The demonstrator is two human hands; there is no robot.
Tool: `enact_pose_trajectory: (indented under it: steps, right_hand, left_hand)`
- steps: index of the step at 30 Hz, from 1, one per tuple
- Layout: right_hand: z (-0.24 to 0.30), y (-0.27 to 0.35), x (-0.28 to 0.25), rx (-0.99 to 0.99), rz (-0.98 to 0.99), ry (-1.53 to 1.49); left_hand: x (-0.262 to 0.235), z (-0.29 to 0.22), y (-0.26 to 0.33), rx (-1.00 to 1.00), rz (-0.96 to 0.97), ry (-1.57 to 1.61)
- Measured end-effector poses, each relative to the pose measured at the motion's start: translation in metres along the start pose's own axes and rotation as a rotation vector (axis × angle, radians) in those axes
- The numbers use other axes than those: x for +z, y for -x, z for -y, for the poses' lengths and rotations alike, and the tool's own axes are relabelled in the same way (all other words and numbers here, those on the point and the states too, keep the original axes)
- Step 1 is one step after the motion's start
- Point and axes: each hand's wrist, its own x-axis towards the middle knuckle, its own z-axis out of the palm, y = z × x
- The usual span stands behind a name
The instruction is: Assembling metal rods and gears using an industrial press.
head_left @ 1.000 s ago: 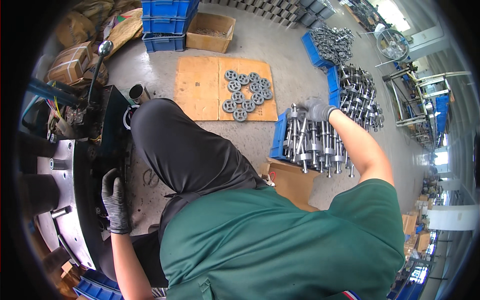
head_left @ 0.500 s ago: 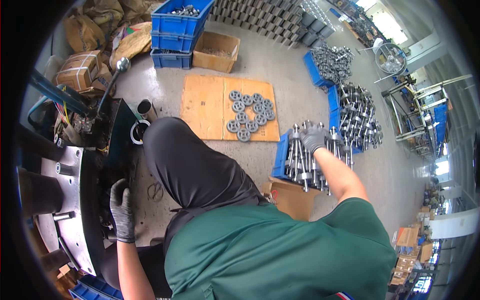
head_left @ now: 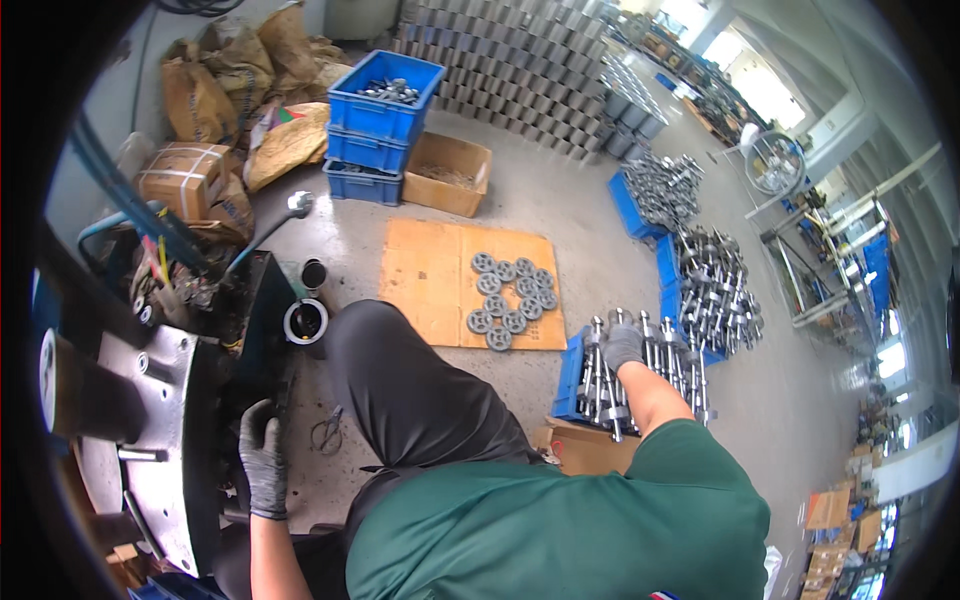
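Note:
My right hand [head_left: 622, 343], in a grey glove, is at the far rows of metal shafts [head_left: 600, 385] standing close together in a blue crate [head_left: 569, 385]. Its fingers curl over a shaft whose end shows just beyond them; the fingertips are partly hidden. My left hand [head_left: 264, 462], gloved too, hangs beside the machine's metal plate [head_left: 165, 440]. Thumb and fingers are apart there, with nothing seen between them.
Grey spoked wheels [head_left: 499, 307] lie on a flat cardboard sheet [head_left: 425, 285] ahead. Stacked blue crates [head_left: 370, 150] and an open carton [head_left: 450, 175] stand beyond. More shafts [head_left: 715, 285] fill crates at right. A black-handled pair of scissors [head_left: 327, 432] lies near my knee.
My view has tilted upward, so the surroundings sit lower in the picture. The right hand stays among the shafts, its fingers now closer round one; the left stays by the machine.

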Motion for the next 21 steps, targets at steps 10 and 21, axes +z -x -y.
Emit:
enact_pose_trajectory:
  steps: [10, 21]
  right_hand:
    - [0.113, -0.073, 0.015, -0.298, 0.189, -0.266]
    - [0.59, -0.079, -0.173, -1.458, 0.671, -0.691]
  left_hand:
    - [-0.04, -0.074, 0.015, 0.265, -0.135, -0.007]
    - [-0.18, -0.033, 0.165, 0.267, -0.969, 0.115]
